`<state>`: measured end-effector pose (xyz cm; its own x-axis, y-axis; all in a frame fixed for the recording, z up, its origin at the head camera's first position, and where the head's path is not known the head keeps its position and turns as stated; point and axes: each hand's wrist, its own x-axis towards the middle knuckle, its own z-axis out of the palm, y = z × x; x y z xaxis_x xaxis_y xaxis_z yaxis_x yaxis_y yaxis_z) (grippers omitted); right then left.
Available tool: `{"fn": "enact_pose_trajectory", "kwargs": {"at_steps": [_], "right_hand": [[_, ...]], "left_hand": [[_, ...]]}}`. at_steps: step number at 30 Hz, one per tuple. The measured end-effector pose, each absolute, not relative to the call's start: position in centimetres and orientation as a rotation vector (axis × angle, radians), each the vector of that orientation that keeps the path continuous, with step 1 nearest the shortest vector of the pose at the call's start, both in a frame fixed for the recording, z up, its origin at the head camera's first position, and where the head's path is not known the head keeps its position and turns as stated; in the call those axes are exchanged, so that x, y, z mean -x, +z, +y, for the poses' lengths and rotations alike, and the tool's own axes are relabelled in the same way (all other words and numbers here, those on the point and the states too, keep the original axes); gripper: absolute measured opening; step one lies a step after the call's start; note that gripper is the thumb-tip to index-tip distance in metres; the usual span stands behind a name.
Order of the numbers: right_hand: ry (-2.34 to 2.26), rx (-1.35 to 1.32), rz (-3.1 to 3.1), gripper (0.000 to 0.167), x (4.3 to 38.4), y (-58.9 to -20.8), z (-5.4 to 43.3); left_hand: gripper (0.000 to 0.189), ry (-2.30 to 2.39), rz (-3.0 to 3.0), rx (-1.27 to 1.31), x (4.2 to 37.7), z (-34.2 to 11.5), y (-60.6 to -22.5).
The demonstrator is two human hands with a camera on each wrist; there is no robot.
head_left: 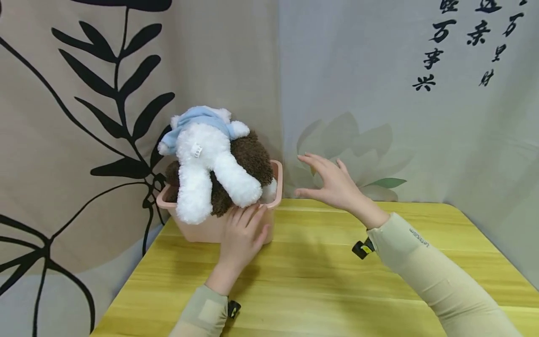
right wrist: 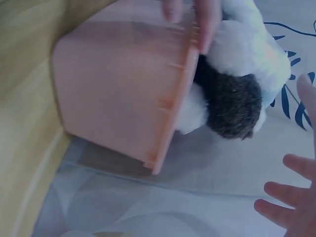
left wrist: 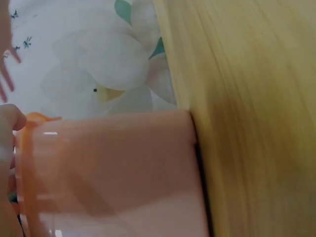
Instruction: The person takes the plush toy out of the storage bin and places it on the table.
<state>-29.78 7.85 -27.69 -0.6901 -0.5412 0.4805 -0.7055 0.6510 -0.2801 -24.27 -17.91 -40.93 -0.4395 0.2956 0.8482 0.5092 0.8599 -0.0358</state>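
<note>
White teddy (head_left: pixel 195 152) sprawls over a brown toy (head_left: pixel 251 157) in the pink bin (head_left: pixel 198 232)! Left hand (head_left: pixel 241 234) touches the bin's front, fingers extended; right hand (head_left: pixel 330 183) hovers off to the side, spread, holding nothing.

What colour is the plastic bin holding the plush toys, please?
The plastic bin is light pink, clearest in the head view.
</note>
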Motion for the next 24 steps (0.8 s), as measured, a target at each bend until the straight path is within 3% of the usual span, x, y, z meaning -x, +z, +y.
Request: {"fn": "enact_pose_trajectory", "kwargs": {"at_steps": [6, 12, 18, 24], "right_hand": [[0.676, -1.066, -2.426, 0.071, 30.6, -24.3, 4.0], [0.754, -1.158, -2.405, 0.068, 30.8, -21.5, -1.0], [0.794, -1.196, -2.499, 0.076, 30.9, -19.8, -5.7], [0.730, -1.154, -2.581, 0.099, 30.9, -18.8, -10.2]], "left_hand": [[0.049, -0.298, -2.037, 0.599, 24.6, -18.1, -41.8], [0.051, -0.316, -2.000, 0.616, 24.8, -18.0, -42.3], [0.052, -0.312, -2.029, 0.604, 24.7, -17.9, -42.6], [0.047, -0.307, -2.017, 0.578, 24.8, -18.1, -42.5]]}}
